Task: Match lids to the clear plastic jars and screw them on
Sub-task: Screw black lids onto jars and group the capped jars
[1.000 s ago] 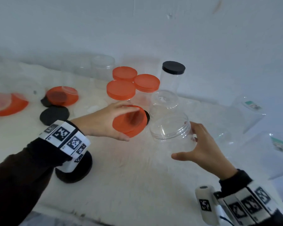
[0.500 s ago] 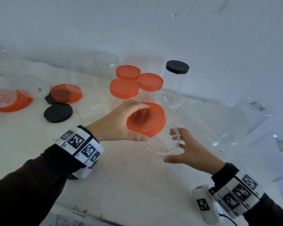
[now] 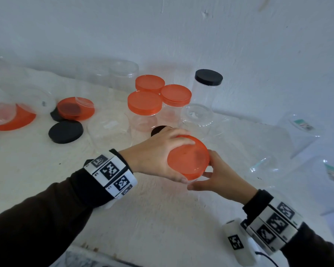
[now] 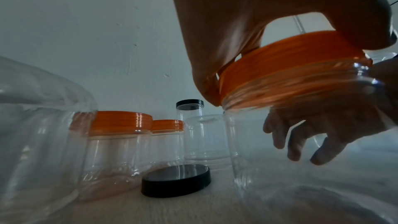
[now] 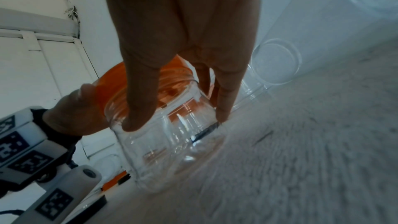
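Now our left hand (image 3: 154,157) has brought the lid (image 3: 188,157) onto the jar (image 5: 170,135), fingers curled around its rim. Our right hand (image 3: 218,176) grips the jar just below it.

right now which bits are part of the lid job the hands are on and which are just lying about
In use:
- orange lid, gripped by the left hand, sitting on the jar mouth
- clear jar, held by the right hand

Lying about:
- loose black lid
- three orange-capped jars
- black-capped tall jar
- open empty jar
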